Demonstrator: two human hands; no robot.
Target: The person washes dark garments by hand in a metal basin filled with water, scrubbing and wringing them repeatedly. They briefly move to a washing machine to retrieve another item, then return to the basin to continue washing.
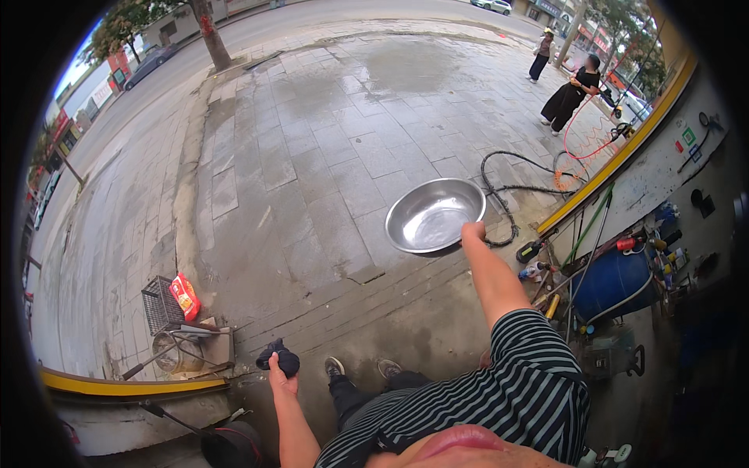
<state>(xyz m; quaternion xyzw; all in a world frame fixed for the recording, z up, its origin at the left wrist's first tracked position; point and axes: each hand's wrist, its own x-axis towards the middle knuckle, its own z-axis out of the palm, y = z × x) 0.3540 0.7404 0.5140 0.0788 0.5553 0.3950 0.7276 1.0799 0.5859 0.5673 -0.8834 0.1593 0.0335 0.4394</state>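
My right hand grips the near right rim of a large round stainless steel basin, with my arm stretched out over the pavement. The basin's shiny inside faces up and nothing lies in it. At the lower left, my left hand is closed around a bundled dark cloth. Below, my two shoes stand on the wet concrete between the hands.
Black hose loops beside the basin. Along the right wall are a blue barrel and several bottles and tools. A black plastic crate, a red bag and a bucket stand at left. Two people stand at upper right.
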